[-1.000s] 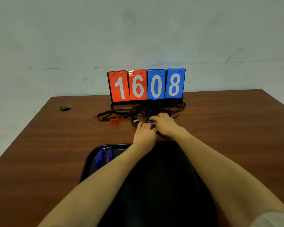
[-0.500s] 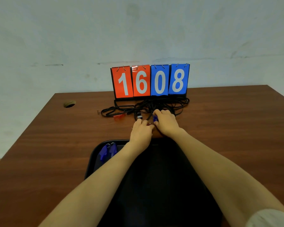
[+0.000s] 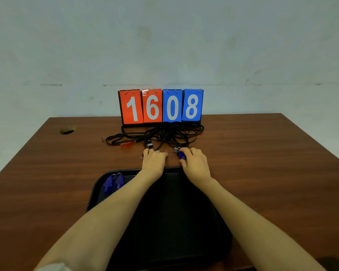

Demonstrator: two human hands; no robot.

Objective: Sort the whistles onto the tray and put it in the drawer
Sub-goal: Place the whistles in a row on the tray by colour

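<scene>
On the far side of the wooden table [image 3: 262,153] stands a flip scoreboard [image 3: 160,106]. It has four cards side by side, and each one hangs from small metal rings [image 3: 130,91] at its top, above a black stand [image 3: 160,125]. From left to right the large white digits are 1 [image 3: 133,108], 6 [image 3: 152,107], 0 [image 3: 172,107] and 8 [image 3: 191,106], so together they read 1608. The 1 and the 6 are printed on orange-red cards, the 0 and the 8 on blue cards. All four digits stand upright and face the person at the table.
</scene>
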